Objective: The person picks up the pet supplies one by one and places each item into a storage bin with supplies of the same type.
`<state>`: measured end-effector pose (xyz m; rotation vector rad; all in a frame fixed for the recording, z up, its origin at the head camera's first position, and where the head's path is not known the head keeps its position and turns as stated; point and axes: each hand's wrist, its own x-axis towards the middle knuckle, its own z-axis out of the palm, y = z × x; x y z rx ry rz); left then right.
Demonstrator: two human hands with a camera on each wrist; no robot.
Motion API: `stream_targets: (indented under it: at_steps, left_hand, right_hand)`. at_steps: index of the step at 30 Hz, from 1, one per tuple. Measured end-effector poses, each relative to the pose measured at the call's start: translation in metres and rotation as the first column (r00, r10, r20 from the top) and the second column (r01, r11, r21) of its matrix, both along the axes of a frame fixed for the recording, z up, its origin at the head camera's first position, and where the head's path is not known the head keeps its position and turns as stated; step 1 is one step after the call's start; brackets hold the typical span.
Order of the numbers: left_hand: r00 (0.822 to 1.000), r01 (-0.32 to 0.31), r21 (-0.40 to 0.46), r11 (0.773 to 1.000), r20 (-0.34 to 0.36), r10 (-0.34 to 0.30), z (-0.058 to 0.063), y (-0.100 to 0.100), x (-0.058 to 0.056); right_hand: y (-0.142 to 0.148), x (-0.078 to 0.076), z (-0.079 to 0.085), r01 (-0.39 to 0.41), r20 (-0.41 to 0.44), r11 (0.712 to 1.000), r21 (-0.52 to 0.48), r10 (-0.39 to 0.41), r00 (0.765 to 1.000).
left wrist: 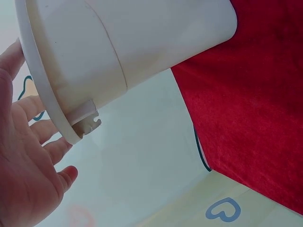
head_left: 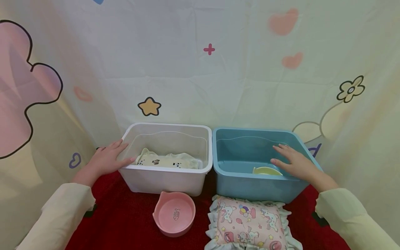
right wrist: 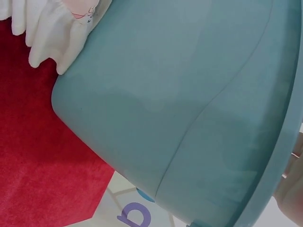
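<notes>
My left hand lies with extended fingers at the left rim of a white plastic bin; the left wrist view shows those fingers along the rim's edge. Inside that bin is a cream frilled cloth item with small animal prints. Over the right side of a blue bin my right hand is held with fingers stretched out, gripping nothing. A yellow-green dish sits in the blue bin, partly hidden by the front wall.
In front of the white bin stands a pink cat-eared bowl with a fishbone print. A pink frilled pillow lies before the blue bin. Both rest on a red cloth. A printed curtain hangs right behind the bins.
</notes>
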<state>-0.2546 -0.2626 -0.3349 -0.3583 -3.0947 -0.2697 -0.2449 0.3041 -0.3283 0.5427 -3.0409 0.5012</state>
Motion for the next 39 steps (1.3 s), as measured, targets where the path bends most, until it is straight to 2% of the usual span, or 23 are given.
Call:
stream_targets:
  at_steps: [30, 39]
  left_hand:
    - [0.999, -0.011, 0.028, 1.000, 0.054, 0.009, 0.003, -0.003, 0.011]
    - [0.999, -0.018, -0.005, 1.000, 0.030, 0.018, 0.006, -0.003, 0.015]
  right_hand:
    - [-0.010, 0.015, -0.007, -0.035, -0.031, 0.999, -0.035, 0.034, 0.999]
    - [-0.013, 0.021, -0.007, -0.050, -0.052, 0.998, -0.029, 0.048, 0.997]
